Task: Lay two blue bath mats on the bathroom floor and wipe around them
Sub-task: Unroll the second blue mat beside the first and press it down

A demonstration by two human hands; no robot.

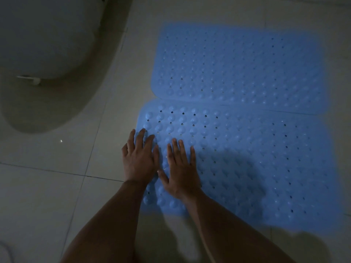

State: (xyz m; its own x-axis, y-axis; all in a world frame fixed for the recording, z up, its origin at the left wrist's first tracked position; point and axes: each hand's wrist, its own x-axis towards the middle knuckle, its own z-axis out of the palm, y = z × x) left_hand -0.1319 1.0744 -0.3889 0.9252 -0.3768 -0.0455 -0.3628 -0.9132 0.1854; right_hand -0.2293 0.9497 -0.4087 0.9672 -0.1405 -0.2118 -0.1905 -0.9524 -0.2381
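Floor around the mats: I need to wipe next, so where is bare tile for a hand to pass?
Bare tile lies left of the near mat, up to the toilet base. Crowded: both hands press the near mat's left end; far mat abuts it.

Dimly lit bathroom seen from above: a floor [47, 186] of large pale square tiles, divided by thin dark grout lines [57, 171] that run across the lower left and away toward the top of the view. At upper left stands a white toilet [43, 35], its rounded bowl casting a broad curved shadow [62, 103] on the tiles beneath, with a small white fitting [34, 79] at the bowl's lower edge.
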